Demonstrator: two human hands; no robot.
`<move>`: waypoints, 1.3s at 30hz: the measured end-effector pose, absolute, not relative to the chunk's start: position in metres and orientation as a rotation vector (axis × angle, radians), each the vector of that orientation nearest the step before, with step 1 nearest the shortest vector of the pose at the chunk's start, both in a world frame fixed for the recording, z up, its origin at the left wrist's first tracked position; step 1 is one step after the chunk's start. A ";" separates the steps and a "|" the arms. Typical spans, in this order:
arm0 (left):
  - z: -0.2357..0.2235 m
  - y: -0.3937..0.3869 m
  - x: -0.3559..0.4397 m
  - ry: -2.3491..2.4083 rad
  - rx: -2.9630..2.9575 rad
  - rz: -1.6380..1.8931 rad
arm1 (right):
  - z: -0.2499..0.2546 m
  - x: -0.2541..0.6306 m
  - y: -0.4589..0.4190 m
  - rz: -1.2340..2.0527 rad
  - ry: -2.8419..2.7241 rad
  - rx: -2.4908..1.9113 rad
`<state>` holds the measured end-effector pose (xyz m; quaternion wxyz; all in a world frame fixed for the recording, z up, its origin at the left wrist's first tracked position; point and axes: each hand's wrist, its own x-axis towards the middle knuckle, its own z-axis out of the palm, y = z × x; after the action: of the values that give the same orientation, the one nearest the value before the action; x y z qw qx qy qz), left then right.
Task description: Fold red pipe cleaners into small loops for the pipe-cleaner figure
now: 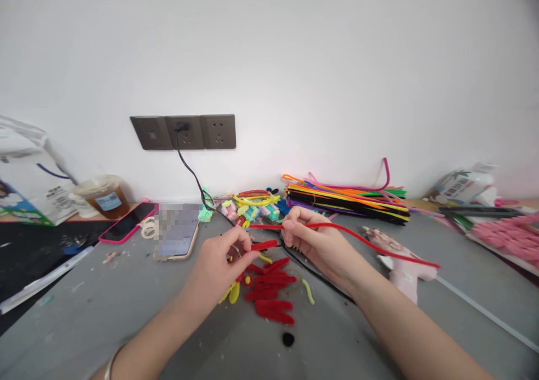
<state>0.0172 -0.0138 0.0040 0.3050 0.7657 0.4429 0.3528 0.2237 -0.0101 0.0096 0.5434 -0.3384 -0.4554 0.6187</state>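
Observation:
My right hand (315,242) pinches a long red pipe cleaner (370,244); its free length trails to the right above my forearm. Between the fingers of my left hand (221,256) is a short, folded red pipe cleaner piece (265,245), pointing right, just below the long one. The two hands are close together but apart. Beneath them on the grey table lie several bent red pipe cleaner pieces (273,282). Yellow pieces (234,293) lie partly behind my left hand. A curved yellow-green piece (309,291) and a black fuzzy ball (288,339) are nearby.
A bundle of coloured pipe cleaners (345,200) lies along the wall. Left are a phone (179,231), a pink-cased phone (128,224) and a lidded cup (107,197). A black cable (191,169) runs from the socket across the table. A pink glue gun (404,276) lies right.

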 end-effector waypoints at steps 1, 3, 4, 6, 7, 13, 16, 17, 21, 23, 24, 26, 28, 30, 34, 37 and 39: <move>0.004 -0.013 0.017 1.167 1.994 0.966 | 0.009 0.224 -0.010 1.481 -1.107 -0.809; 0.002 -0.013 0.016 1.167 1.939 1.014 | 0.008 0.224 -0.011 1.502 -1.147 -0.821; 0.002 -0.013 0.015 1.167 1.914 1.029 | 0.007 0.224 -0.011 1.519 -1.159 -0.821; 0.001 -0.013 0.015 1.161 1.880 1.043 | 0.006 0.225 -0.011 1.569 -1.168 -0.804; 0.001 -0.013 0.015 1.153 1.874 1.042 | 0.006 0.226 -0.011 1.593 -1.172 -0.790; 0.007 -0.014 0.014 1.145 1.947 1.015 | 0.005 0.230 -0.010 1.622 -1.217 -0.796; 0.006 -0.015 0.014 1.141 1.971 1.015 | 0.005 0.229 -0.011 1.593 -1.240 -0.832; 0.006 -0.015 0.014 1.136 1.973 1.030 | 0.005 0.229 -0.012 1.584 -1.249 -0.842; 0.002 -0.014 0.013 1.126 1.993 1.095 | 0.007 0.229 -0.013 1.546 -1.296 -0.867; 0.001 -0.013 0.013 1.118 2.005 1.105 | 0.007 0.229 -0.013 1.523 -1.325 -0.871; 0.001 -0.013 0.013 1.116 2.012 1.110 | 0.007 0.229 -0.013 1.512 -1.339 -0.873; 0.001 -0.013 0.012 1.111 2.031 1.132 | 0.007 0.229 -0.013 1.493 -1.360 -0.885; 0.001 -0.012 0.011 1.100 2.049 1.162 | 0.008 0.229 -0.013 1.488 -1.376 -0.894; 0.001 -0.012 0.011 1.099 2.046 1.179 | 0.008 0.230 -0.013 1.488 -1.387 -0.898; 0.001 -0.012 0.012 1.101 1.984 1.153 | 0.009 0.230 -0.013 1.486 -1.403 -0.904; 0.001 -0.012 0.012 1.094 1.955 1.138 | 0.010 0.230 -0.013 1.487 -1.409 -0.910; 0.001 -0.013 0.012 1.089 1.955 1.143 | 0.010 0.230 -0.013 1.479 -1.415 -0.915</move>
<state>0.0125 -0.0127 0.0015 0.3090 0.7398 0.4123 0.4327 0.2296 -0.0133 0.0103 0.4346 -0.3675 -0.5684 0.5941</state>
